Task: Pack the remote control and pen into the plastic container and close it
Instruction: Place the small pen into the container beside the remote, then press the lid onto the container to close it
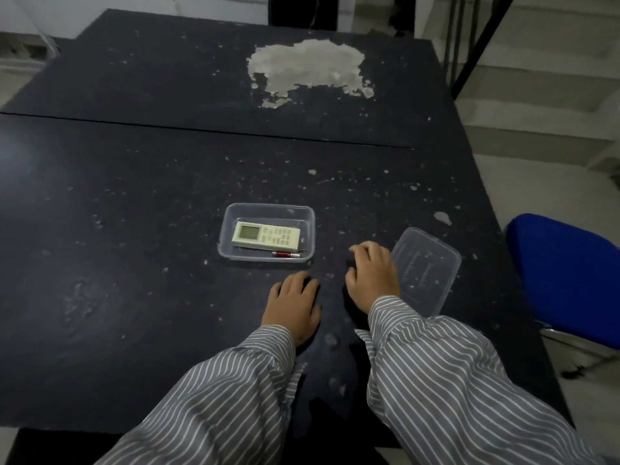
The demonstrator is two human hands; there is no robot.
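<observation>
A clear plastic container (pixel 231 218) stands open on the dark table. Inside it lies a pale remote control (pixel 265 235) with a small screen at its left end. A red pen (pixel 286 254) lies along the container's near wall, in front of the remote. The clear lid (pixel 429 266) rests flat on the table to the right of the container. My left hand (pixel 292 305) lies palm down on the table, just in front of the container, holding nothing. My right hand (pixel 373 275) rests palm down between container and lid, its edge next to the lid's left side.
The dark table (pixel 134 229) has worn, flaking paint, with a large bare patch (pixel 307 68) at the far middle. A seam crosses the tabletop behind the container. A blue chair (pixel 567 280) stands beside the table's right edge.
</observation>
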